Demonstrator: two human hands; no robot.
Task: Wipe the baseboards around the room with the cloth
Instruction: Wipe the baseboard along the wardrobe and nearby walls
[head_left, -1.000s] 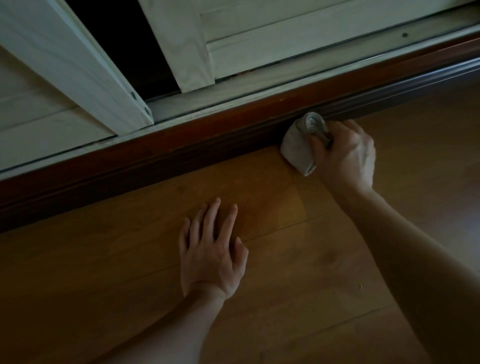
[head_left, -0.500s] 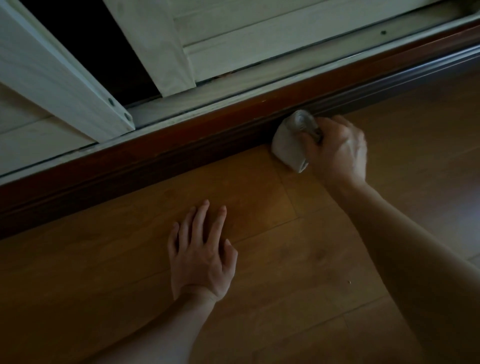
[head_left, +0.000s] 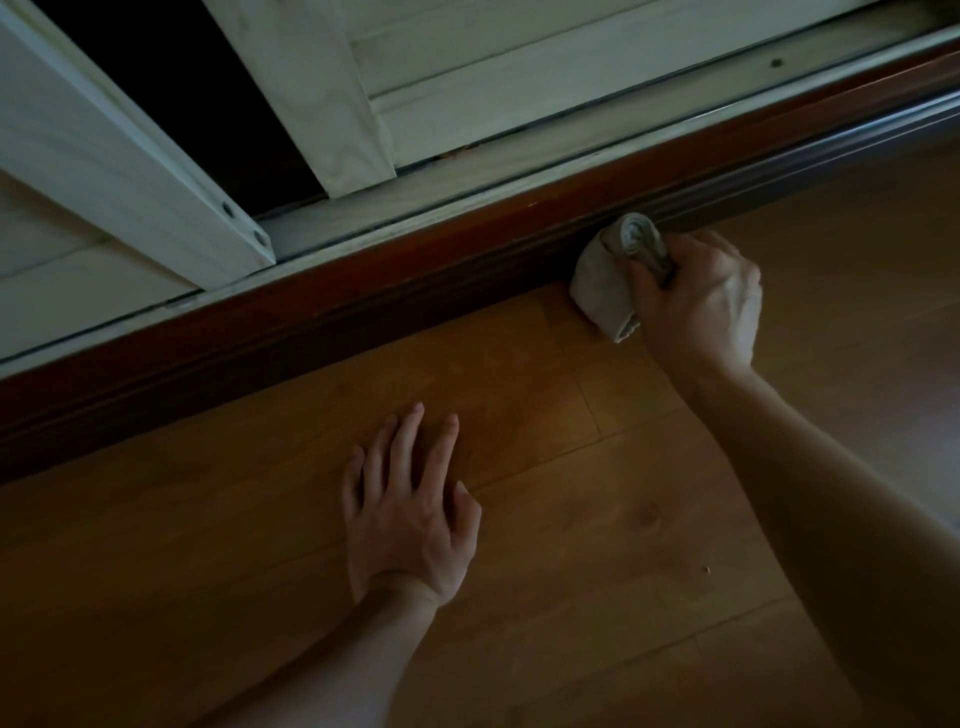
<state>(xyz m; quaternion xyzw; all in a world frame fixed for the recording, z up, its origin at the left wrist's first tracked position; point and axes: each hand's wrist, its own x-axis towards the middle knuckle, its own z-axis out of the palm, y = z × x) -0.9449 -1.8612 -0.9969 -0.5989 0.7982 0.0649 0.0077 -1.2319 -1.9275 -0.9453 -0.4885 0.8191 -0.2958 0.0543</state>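
Observation:
A dark reddish-brown baseboard (head_left: 363, 312) runs diagonally from lower left to upper right, along the foot of a white sliding-door unit. My right hand (head_left: 701, 301) grips a bunched pale grey cloth (head_left: 602, 286) and holds it against the baseboard where it meets the floor. My left hand (head_left: 410, 504) lies flat on the wooden floor, fingers spread and straight, a short way in front of the baseboard and left of the cloth.
White sliding door panels (head_left: 119, 156) stand above the baseboard, with a dark gap (head_left: 208, 93) between them and a pale track (head_left: 571, 150) behind. Brown laminate floor (head_left: 597, 597) fills the lower half. A tiny speck (head_left: 705, 570) lies on the floor at the right.
The cloth and my right hand have stayed almost at the same spot on the baseboard, shifting only slightly along it. My left hand remains planted on the floor. The view wobbled a little.

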